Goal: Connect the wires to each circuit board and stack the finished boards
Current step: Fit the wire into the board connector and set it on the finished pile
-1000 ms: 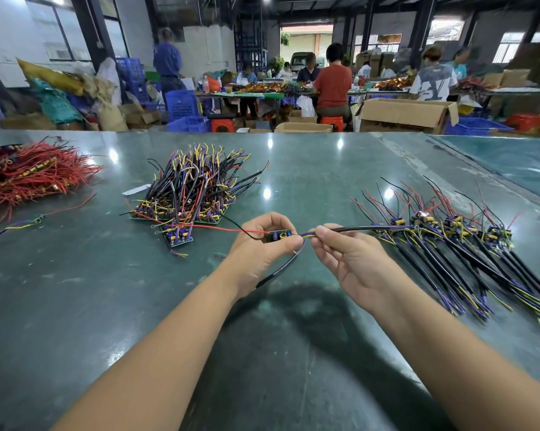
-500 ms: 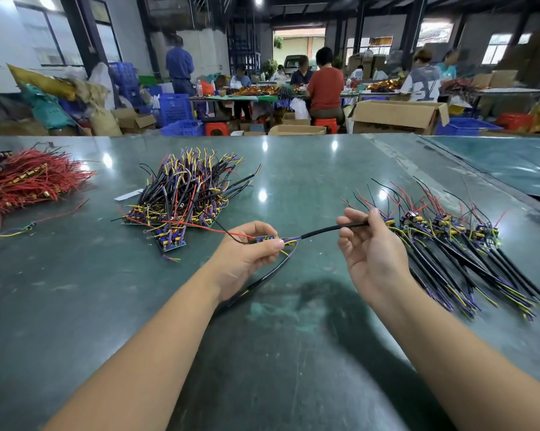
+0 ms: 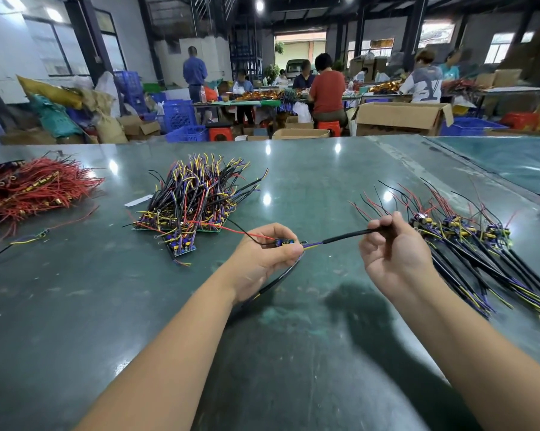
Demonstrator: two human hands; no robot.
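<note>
Item one: the circuit board (image 3: pixel 286 242), small, blue and yellow parts on it, held above the green table (image 3: pixel 75 321) near its middle. I see my left hand (image 3: pixel 264 259) curled around it, thumb and fingers pinching its edges. A red wire (image 3: pixel 243 232) and a thin black one run from the board leftward to the pile behind.

Item two: the black sleeved cable (image 3: pixel 346 237), purple and yellow cores bared where it meets the board. It runs taut to the right into my right hand (image 3: pixel 393 253), whose thumb and forefinger pinch its far end, the other fingers loosely curled. A second black cable (image 3: pixel 281 278) loops down from under my left hand toward the table.

Item three: the finished stack (image 3: pixel 184 225), boards heaped left of centre, with black, yellow, purple and red wires fanning up and away.

Item four: the unworked boards (image 3: pixel 467 237), a row on the right, just beyond my right hand, their black cables trailing toward the near right edge.

Item five: a heap of red wires (image 3: pixel 35 191) at the far left edge; one loose yellow-and-blue lead (image 3: pixel 29 239) lies in front of it.

Item six: beyond the table, seated people at benches, cardboard boxes (image 3: pixel 399 118), blue crates (image 3: pixel 178 115).
</note>
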